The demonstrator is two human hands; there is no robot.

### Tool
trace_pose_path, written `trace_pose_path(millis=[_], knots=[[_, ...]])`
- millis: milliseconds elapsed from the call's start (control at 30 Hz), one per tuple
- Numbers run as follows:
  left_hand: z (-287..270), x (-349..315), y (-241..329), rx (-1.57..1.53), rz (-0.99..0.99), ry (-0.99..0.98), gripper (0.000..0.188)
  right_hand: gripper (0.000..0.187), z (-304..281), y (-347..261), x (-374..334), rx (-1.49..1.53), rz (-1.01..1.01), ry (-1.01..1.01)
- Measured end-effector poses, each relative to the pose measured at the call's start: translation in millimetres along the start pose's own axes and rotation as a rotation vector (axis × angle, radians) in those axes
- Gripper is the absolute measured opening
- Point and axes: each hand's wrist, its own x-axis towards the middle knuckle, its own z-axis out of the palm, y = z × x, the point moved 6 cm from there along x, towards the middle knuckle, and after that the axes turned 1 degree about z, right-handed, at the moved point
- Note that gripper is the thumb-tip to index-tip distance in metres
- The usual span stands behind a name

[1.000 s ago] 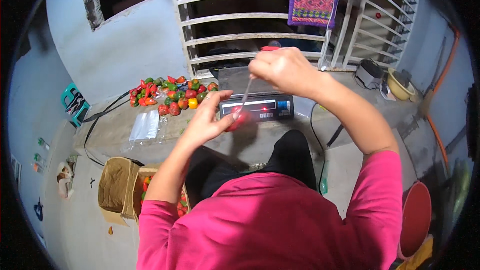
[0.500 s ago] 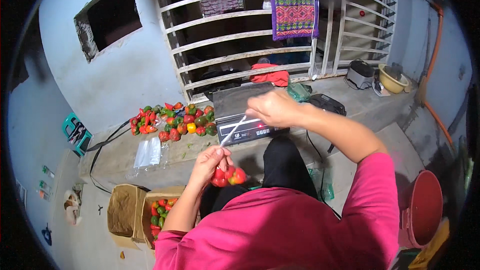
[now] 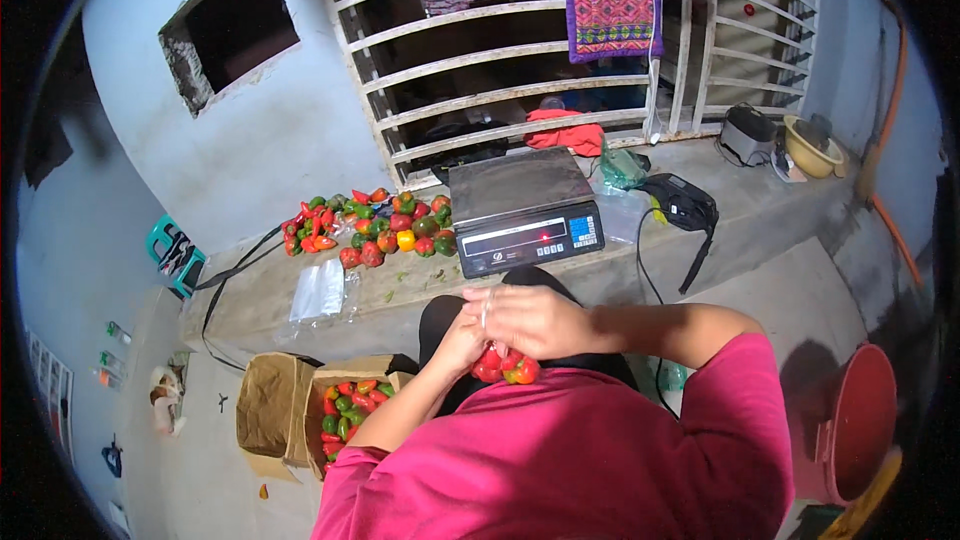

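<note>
A clear plastic bag of red peppers [image 3: 506,367] hangs just below my two hands, close in front of my shirt. My left hand [image 3: 462,342] is closed around the bag's gathered neck. Against it lies my right hand [image 3: 538,321], its fingers bent over the top of the neck, where a whitish twisted bit of plastic [image 3: 486,306] sticks up. The right fingertips are partly hidden. Beyond my hands a digital scale [image 3: 525,210] stands on the concrete ledge, its flat pan bare.
Loose red, green and yellow peppers [image 3: 404,239] are piled left of the scale, with flat plastic bags [image 3: 319,290] nearer. A cardboard box of peppers [image 3: 311,410] stands on the floor at left. A black pouch [image 3: 680,202] lies right of the scale; a red bin [image 3: 862,425] is at right.
My right hand has come down from the stretched end of the bag's neck to meet my left hand. The bag of peppers has shifted slightly right in view.
</note>
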Motion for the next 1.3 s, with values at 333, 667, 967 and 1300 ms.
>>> trace_pose_path(millis=[333, 667, 967, 1300], knots=[[-4.3, -11.2, -11.6, -0.176, -0.094, -0.067, 0.032, 0.018, -21.4, 46.9, -23.3, -0.417, -0.063, -0.459], [0.3, -8.6, 2.9, 0.456, 0.125, 0.010, 0.018, 0.021, -97.5, 50.8, -30.2, -0.590, 0.413, -0.574], [-12.5, -17.4, 2.0, 0.899, 0.475, 0.132, 0.010, 0.027, -15.5, 16.3, -6.9, 1.493, 1.089, 0.067], [-12.1, -15.0, -15.1, 0.063, 0.031, -0.129, 0.032, 0.020, 5.5, 16.5, 16.4, -0.412, -0.001, -0.513]])
